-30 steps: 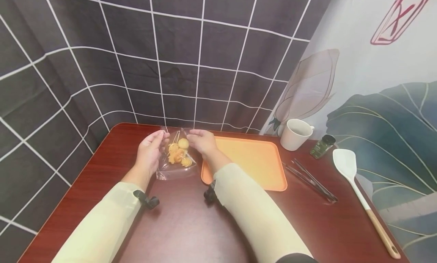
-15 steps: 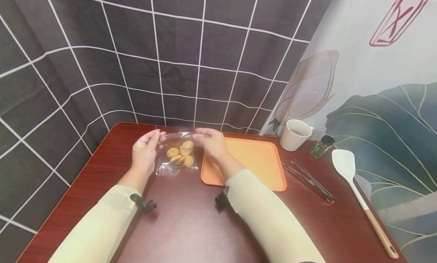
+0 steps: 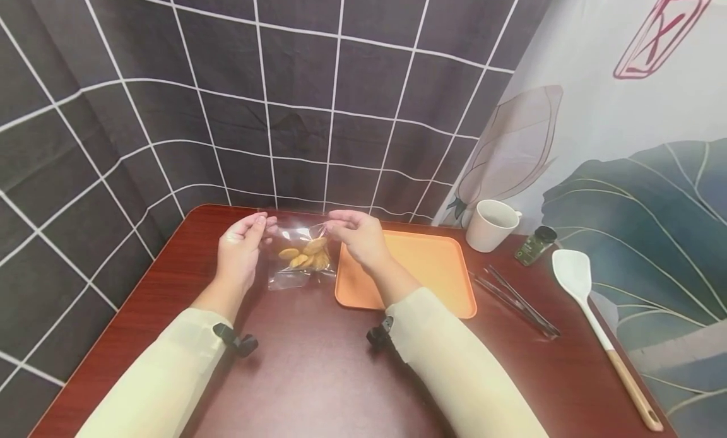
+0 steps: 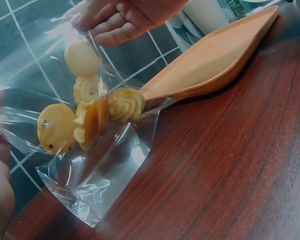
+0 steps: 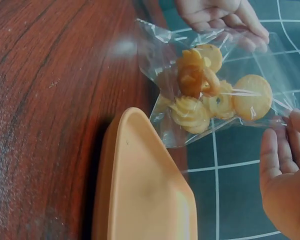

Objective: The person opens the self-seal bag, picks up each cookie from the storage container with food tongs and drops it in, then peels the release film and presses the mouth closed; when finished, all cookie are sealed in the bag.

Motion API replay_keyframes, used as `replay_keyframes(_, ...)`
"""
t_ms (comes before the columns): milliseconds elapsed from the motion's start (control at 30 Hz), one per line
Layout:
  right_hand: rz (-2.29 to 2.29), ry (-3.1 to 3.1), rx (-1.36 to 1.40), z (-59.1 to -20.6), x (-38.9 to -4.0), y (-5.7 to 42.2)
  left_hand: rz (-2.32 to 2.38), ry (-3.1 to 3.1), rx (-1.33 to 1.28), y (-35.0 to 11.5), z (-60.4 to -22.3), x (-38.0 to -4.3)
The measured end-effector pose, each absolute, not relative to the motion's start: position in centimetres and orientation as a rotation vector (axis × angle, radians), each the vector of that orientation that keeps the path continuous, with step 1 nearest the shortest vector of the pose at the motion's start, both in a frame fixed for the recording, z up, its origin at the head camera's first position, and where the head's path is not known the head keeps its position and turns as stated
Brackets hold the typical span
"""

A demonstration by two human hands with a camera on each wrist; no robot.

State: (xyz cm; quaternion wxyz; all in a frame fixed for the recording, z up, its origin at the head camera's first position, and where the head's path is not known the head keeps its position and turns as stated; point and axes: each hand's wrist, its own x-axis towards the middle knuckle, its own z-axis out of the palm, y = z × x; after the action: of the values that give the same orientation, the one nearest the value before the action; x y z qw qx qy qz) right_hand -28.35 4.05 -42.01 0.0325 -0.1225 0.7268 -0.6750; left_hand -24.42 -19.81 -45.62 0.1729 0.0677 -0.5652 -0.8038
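Note:
A clear plastic bag [image 3: 286, 279] with several golden cookies [image 3: 309, 256] inside hangs between the two hands, over the back of the table. My left hand [image 3: 241, 248] pinches its upper left corner between thumb and fingers. At the upper right corner, my right hand [image 3: 360, 236] pinches the film the same way. Round, ring-shaped and swirled cookies [image 5: 190, 114] are bunched in the lower part of the bag in the right wrist view. The bag's bottom flap [image 4: 90, 200] sags toward the wood in the left wrist view.
An orange tray [image 3: 420, 267] lies just right of the bag, partly under the right forearm. Farther right are a white mug [image 3: 493, 226], a green jar with a black lid [image 3: 536, 245], metal tongs [image 3: 517, 302] and a white spatula with a wooden handle [image 3: 602, 324]. A dark grid curtain hangs behind.
The right hand has moved right, drawing the bag's top wider between the hands. The left hand shifted slightly left. The cookies have tumbled and resettled in the bag.

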Motion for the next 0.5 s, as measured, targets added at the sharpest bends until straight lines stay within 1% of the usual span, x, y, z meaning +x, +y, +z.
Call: replay_keyframes(500, -2.065, 2.241, -0.449, -41.43, -28.20, 4.37, -2.291, -1.614, 0.140, -20.22, -45.40, -24.30)
